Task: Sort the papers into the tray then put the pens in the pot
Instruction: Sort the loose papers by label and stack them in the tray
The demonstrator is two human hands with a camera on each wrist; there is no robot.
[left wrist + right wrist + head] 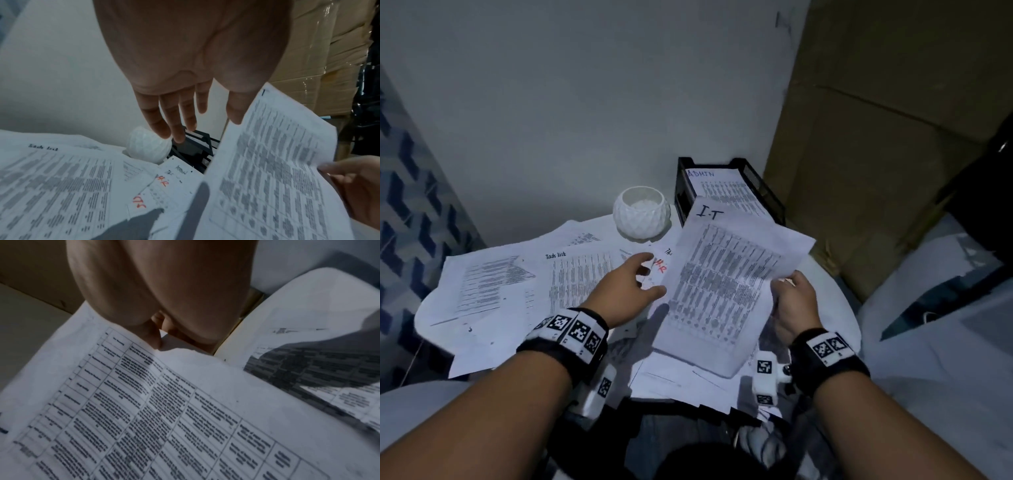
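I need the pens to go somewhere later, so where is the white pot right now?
In the head view the white pot stands at the table's far edge by the wall, just left of the black paper tray, beyond the loose papers.

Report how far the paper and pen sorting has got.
Done: an ADMIN sheet lies in the tray. In hand: the right hand pinches the IT sheet; the left hand hovers open. Left: loose papers cover the table; the pot holds no pens, and none are visible.
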